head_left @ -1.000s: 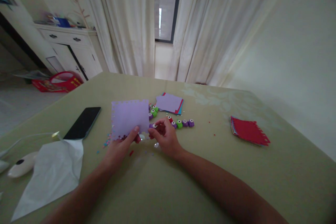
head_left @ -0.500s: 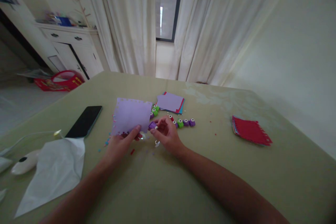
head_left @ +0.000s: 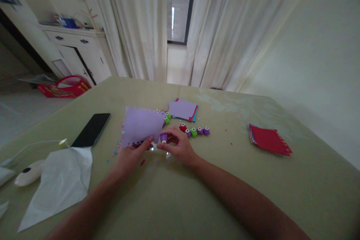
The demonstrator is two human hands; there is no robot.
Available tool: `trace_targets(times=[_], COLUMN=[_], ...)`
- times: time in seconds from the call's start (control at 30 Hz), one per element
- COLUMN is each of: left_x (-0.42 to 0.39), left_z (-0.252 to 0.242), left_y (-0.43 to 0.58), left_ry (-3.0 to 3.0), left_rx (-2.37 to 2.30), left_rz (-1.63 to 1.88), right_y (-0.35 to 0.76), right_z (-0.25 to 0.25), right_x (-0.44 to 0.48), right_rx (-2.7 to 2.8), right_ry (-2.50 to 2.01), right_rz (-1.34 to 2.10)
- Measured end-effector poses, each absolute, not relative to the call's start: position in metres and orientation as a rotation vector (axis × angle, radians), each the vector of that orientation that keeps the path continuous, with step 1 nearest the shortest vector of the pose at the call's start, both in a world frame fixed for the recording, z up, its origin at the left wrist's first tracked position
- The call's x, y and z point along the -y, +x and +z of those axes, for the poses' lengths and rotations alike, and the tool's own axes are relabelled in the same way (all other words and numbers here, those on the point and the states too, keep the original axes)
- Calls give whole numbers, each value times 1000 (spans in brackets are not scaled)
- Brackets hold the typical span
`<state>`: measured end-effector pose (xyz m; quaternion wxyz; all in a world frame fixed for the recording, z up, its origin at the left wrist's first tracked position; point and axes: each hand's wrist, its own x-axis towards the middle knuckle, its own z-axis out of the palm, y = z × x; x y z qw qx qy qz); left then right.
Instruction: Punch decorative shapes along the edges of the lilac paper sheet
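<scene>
On the pale green tabletop (head_left: 197, 195) in front of a curtained window, I see my left hand (head_left: 131, 153) pinching the near edge of a lilac paper sheet with punched borders (head_left: 142, 125), lifted and tilted just above the table. My right hand (head_left: 177, 144) closes its fingers on a small purple craft punch (head_left: 163, 137) right at the sheet's lower right corner. Beyond lie a row of small red, green and purple punches (head_left: 194, 131) and a stack of coloured paper squares (head_left: 182, 109), with a black phone (head_left: 91, 129) to the left and a red paper stack (head_left: 268, 139) well apart on the right.

The purple punch (head_left: 164, 137) is mostly hidden by fingers (head_left: 168, 136).
</scene>
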<state>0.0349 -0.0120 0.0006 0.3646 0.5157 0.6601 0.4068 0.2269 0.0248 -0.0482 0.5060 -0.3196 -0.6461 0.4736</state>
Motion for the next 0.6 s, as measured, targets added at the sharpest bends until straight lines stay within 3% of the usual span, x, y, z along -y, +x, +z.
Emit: trace_targets(times=[0.6], left_x=[9], left_z=[-2], left_y=[35], left_ry=[1321], left_rx=[-1599], left_rz=[1051], right_y=[226], right_z=[-52], right_x=[-27], right_rx=[1603], right_ry=[-844], right_rz=[1281])
